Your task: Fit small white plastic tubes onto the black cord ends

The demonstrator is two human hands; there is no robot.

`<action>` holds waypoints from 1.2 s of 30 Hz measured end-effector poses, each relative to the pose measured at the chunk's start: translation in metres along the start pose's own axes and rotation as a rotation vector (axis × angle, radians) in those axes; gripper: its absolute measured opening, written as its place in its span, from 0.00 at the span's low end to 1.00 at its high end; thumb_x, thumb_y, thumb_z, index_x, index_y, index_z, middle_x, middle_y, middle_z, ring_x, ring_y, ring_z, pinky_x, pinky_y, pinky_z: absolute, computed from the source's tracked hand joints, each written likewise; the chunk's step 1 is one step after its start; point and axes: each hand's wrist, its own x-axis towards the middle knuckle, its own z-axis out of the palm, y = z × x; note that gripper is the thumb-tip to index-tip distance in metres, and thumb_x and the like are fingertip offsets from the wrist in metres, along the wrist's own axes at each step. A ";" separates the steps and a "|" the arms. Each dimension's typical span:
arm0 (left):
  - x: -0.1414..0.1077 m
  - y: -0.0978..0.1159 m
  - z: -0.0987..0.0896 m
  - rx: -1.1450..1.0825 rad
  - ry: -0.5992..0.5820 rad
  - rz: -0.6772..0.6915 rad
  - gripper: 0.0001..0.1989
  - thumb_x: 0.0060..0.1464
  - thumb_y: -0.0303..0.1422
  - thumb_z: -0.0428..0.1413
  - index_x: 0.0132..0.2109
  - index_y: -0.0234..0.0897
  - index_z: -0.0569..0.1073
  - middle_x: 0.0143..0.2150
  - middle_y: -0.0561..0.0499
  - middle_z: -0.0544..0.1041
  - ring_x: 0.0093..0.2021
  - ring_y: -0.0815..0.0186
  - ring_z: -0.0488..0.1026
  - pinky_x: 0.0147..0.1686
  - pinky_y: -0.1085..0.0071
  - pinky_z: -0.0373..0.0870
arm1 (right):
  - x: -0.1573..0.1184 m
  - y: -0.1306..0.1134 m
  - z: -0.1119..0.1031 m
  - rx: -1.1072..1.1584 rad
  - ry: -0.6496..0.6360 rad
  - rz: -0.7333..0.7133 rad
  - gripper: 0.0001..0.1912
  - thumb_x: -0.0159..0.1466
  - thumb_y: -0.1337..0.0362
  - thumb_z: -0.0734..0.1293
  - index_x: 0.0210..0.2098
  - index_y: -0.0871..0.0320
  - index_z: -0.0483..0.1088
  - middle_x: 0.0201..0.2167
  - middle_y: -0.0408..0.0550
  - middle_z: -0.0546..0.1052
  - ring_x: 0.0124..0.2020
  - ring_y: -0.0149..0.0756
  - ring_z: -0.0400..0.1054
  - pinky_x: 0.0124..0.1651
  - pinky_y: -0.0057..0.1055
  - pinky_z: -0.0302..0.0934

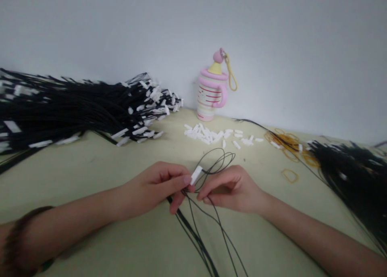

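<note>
Between thumb and fingers, my left hand (169,182) pinches a white connector (196,175) and the black wires beside it. Thin black wires (222,162) loop up from the connector, and more wires (196,236) hang down toward the bottom edge. My right hand (232,190) is just to the right, thumb and index finger pinched together at a thin wire. The fingertips of the two hands are close but apart.
Loose white pieces (208,134) lie behind the hands, near a pink striped cup (211,91). Bundled black wires with white ends (90,107) fill the left; another black bundle (353,176) lies right, beside yellow rubber bands (290,175). A wall stands behind.
</note>
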 end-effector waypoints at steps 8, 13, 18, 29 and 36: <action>0.001 -0.003 -0.002 -0.053 -0.010 0.020 0.15 0.60 0.40 0.47 0.34 0.35 0.70 0.18 0.57 0.72 0.20 0.74 0.63 0.25 0.76 0.56 | 0.007 0.009 -0.007 0.281 0.320 0.051 0.05 0.55 0.63 0.71 0.31 0.57 0.77 0.25 0.46 0.78 0.22 0.24 0.66 0.26 0.20 0.61; 0.001 -0.004 -0.002 -0.067 0.034 0.020 0.16 0.60 0.42 0.47 0.33 0.34 0.70 0.17 0.56 0.70 0.21 0.72 0.61 0.26 0.75 0.55 | 0.020 0.009 -0.025 0.569 0.747 0.063 0.10 0.48 0.62 0.75 0.23 0.63 0.75 0.22 0.43 0.73 0.20 0.20 0.60 0.20 0.15 0.55; 0.000 -0.002 0.000 -0.142 0.107 -0.053 0.16 0.59 0.41 0.48 0.31 0.34 0.71 0.15 0.57 0.67 0.21 0.71 0.61 0.27 0.74 0.55 | 0.023 0.010 -0.040 0.579 0.811 0.084 0.12 0.53 0.59 0.72 0.28 0.63 0.74 0.22 0.42 0.70 0.20 0.20 0.60 0.22 0.16 0.59; -0.001 -0.003 0.002 -0.185 0.167 -0.063 0.16 0.58 0.42 0.50 0.30 0.35 0.71 0.14 0.59 0.64 0.21 0.71 0.60 0.27 0.74 0.55 | 0.019 0.008 -0.057 0.451 0.811 0.148 0.21 0.53 0.56 0.70 0.40 0.64 0.70 0.12 0.32 0.59 0.11 0.17 0.45 0.13 0.15 0.41; 0.000 -0.004 0.003 -0.222 0.182 -0.061 0.16 0.58 0.41 0.49 0.28 0.34 0.71 0.13 0.59 0.63 0.20 0.72 0.59 0.29 0.74 0.58 | 0.016 0.008 -0.040 0.116 0.795 0.071 0.20 0.59 0.54 0.65 0.46 0.60 0.68 0.08 0.32 0.58 0.10 0.22 0.44 0.14 0.19 0.38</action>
